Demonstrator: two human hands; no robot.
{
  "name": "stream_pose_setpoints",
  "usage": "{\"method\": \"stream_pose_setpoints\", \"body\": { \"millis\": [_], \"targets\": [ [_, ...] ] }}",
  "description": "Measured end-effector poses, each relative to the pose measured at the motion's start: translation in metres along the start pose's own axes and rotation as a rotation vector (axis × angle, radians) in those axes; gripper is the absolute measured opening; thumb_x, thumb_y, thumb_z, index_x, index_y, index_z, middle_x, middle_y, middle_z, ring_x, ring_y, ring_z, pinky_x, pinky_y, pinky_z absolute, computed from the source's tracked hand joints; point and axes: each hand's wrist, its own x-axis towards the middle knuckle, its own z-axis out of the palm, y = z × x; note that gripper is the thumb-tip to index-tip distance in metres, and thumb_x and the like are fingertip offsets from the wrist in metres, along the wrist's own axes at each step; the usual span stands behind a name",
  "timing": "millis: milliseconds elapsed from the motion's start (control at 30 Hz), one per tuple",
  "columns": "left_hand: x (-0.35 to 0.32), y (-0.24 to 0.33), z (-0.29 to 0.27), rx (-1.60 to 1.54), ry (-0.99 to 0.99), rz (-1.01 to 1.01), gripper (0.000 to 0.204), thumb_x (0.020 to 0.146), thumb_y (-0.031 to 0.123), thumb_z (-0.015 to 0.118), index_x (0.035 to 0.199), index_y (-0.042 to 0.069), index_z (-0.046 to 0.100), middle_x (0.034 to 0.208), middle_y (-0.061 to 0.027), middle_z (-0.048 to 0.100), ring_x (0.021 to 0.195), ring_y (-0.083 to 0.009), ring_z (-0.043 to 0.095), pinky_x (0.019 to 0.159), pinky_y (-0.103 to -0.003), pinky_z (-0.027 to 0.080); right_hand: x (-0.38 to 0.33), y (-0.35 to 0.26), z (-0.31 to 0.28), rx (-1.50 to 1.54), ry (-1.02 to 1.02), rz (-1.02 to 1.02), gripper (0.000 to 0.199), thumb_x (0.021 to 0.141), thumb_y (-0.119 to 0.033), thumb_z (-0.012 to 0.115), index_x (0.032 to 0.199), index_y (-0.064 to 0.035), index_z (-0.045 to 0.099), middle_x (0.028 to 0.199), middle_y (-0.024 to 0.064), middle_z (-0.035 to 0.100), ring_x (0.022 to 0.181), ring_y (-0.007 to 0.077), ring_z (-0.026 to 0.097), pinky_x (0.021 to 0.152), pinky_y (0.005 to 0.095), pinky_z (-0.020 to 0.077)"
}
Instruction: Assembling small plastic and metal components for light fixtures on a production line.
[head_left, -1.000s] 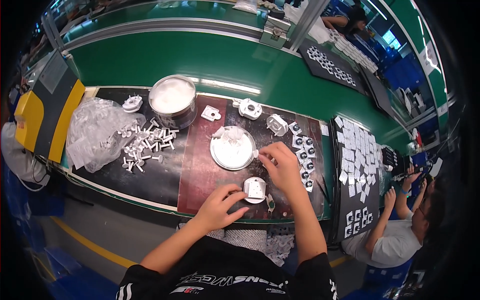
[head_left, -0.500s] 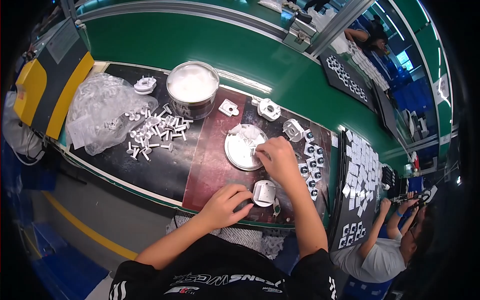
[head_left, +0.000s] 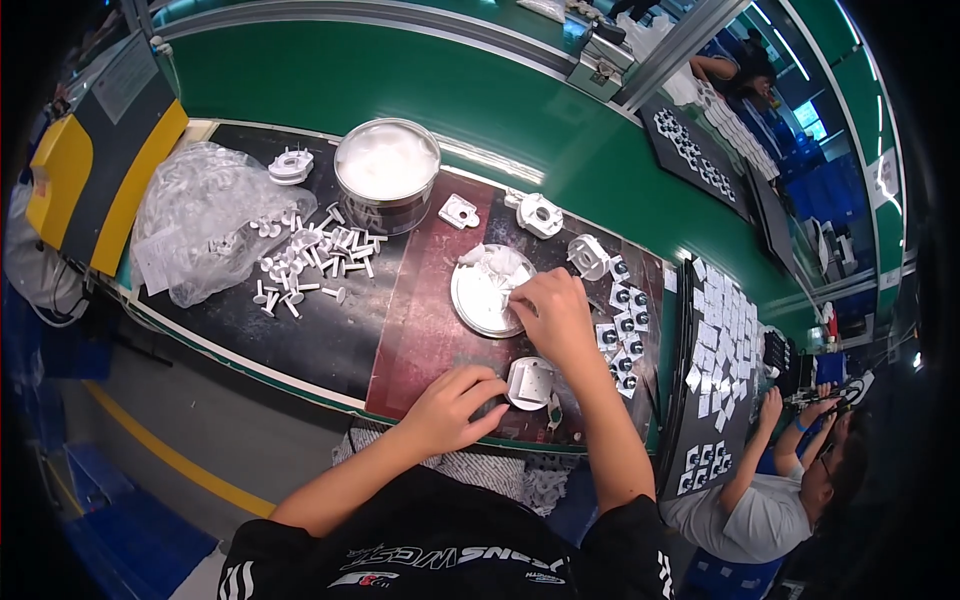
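Observation:
My right hand (head_left: 556, 312) reaches over a round, shallow metal dish (head_left: 468, 308), its thumb and fingers pinched at the near right of some white, crumpled material (head_left: 497, 268) in it. What the fingertips pinch is too small to make out. My left hand (head_left: 452, 410) is at the table's front edge, fingers curled round a dark, rounded thing (head_left: 488, 407) that they partly cover. Just right of it sits a white, round-based fixture with a squarish block on top (head_left: 530, 384). Small white square pieces with black round centres (head_left: 625, 322) lie right of my right hand.
A metal tin of white stuff (head_left: 388, 165) stands behind a pile of white, flat-headed pins (head_left: 310, 255). Left of these are a clear plastic bag (head_left: 195, 225) and a yellow-and-black machine (head_left: 100, 185). White fixtures (head_left: 540, 216) line the back. At right, a person (head_left: 770, 505) works beside a black tray (head_left: 700, 440).
My right hand stays over the dish with its fingertips pinched, having shifted only slightly. My left hand keeps its place round the dark thing. The whole view has moved a little.

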Motion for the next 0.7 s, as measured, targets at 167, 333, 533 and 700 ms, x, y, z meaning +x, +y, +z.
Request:
{"method": "stream_pose_setpoints", "body": {
  "millis": [167, 333, 533, 700],
  "targets": [
    [0.0006, 0.0008, 0.0008, 0.009, -0.008, 0.008, 0.029, 0.083, 0.009, 0.081, 0.109, 0.003, 0.07, 0.108, -0.0128, 0.064, 0.097, -0.0321, 0.066, 0.086, -0.04, 0.056, -0.0003, 0.0008, 0.0017, -0.01, 0.007, 0.011, 0.006, 0.079, -0.012, 0.079, 0.082, -0.0091, 0.076, 0.086, 0.0045, 0.071, 0.091, 0.0285, 0.063, 0.079, 0.0431, 0.0441],
    [-0.0006, 0.0005, 0.0008, 0.008, -0.019, -0.01, 0.029, 0.084, 0.009, 0.08, 0.11, 0.002, 0.07, 0.108, -0.0136, 0.065, 0.098, -0.0328, 0.066, 0.086, -0.04, 0.056, -0.0049, -0.0019, -0.001, 0.021, 0.05, 0.058, 0.01, 0.078, -0.011, 0.082, 0.085, -0.0095, 0.075, 0.088, 0.005, 0.07, 0.093, 0.0294, 0.062, 0.083, 0.0437, 0.0455],
    [0.0, 0.0026, 0.0005, -0.009, -0.02, -0.053, 0.027, 0.086, 0.011, 0.078, 0.111, 0.005, 0.069, 0.11, -0.0124, 0.064, 0.1, -0.0333, 0.065, 0.088, -0.042, 0.054, -0.0031, -0.0021, 0.0011, 0.046, 0.038, 0.017, 0.011, 0.076, -0.011, 0.083, 0.084, -0.0095, 0.075, 0.087, 0.0054, 0.07, 0.092, 0.0297, 0.063, 0.083, 0.0439, 0.0464],
    [-0.0001, 0.0026, -0.0001, 0.002, -0.014, -0.043, 0.028, 0.085, 0.01, 0.079, 0.111, 0.004, 0.069, 0.109, -0.0136, 0.065, 0.1, -0.0336, 0.066, 0.088, -0.041, 0.055, -0.0011, -0.0006, 0.004, -0.053, 0.0, 0.004, 0.004, 0.079, -0.013, 0.079, 0.08, -0.0106, 0.076, 0.084, 0.0042, 0.072, 0.089, 0.0273, 0.063, 0.078, 0.0423, 0.0441]
  ]
}}
